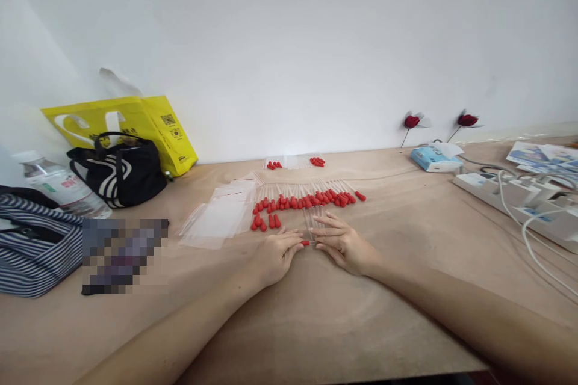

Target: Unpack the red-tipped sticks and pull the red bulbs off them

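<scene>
My left hand (275,254) lies on the wooden table (316,313), fingertips pinched around a small red cap (306,243). My right hand (341,242) rests just right of it, fingers stretched toward the same cap and touching clear thin tubes (310,222). A row of several clear droppers with red bulbs (307,199) lies just beyond both hands. Three loose red bulbs (266,222) sit left of my left hand's fingertips. A stack of clear zip bags (221,215) lies to the left of the row.
Further back lie small bags holding red bulbs (293,162). At the left stand a yellow bag (135,123), a black bag (120,171), a water bottle (58,186) and a striped bag (36,246). A tissue pack (433,157), power strips (519,198) and two red flowers (412,121) are at the right.
</scene>
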A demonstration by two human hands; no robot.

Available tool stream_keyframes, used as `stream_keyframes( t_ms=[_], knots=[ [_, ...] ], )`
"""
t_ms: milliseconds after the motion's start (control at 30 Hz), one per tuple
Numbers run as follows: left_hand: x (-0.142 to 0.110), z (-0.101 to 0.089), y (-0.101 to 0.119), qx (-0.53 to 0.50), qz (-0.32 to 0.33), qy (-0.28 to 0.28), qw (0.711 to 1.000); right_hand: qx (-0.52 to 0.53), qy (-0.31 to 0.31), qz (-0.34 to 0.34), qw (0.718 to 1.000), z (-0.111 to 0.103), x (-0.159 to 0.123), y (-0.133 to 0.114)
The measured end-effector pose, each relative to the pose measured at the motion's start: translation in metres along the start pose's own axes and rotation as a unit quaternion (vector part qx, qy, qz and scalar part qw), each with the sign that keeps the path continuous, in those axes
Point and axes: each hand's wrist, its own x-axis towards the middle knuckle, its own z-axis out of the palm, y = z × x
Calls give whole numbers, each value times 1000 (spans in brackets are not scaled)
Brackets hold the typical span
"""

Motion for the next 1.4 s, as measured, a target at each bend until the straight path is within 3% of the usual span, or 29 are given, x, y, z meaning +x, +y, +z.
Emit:
stream_keyframes(
  t_ms=[233,367,500,633,867,967,1100,1400],
  knots=[
    [-3,-3,-7,-6,-18,29,999,24,24,5,999,-1,-4,2],
    [-7,-9,-13,6,-69,94,993,25,106,59,992,-7,-9,10],
    [-4,-9,-10,11,-20,122,992,-15,110,128,986,-8,-9,17],
    [0,-7,-12,36,-35,163,985,-28,117,185,975,-5,-7,25],
    [14,-3,-27,80,-104,160,978,-22,82,245,966,0,-3,31],
    [24,-1,-31,146,-117,144,972,-20,88,261,961,4,-1,34],
    [33,0,-31,234,-138,119,955,-16,85,251,964,10,5,36],
    [41,-6,-30,242,-140,130,951,31,65,244,967,6,15,23]
  ],
)
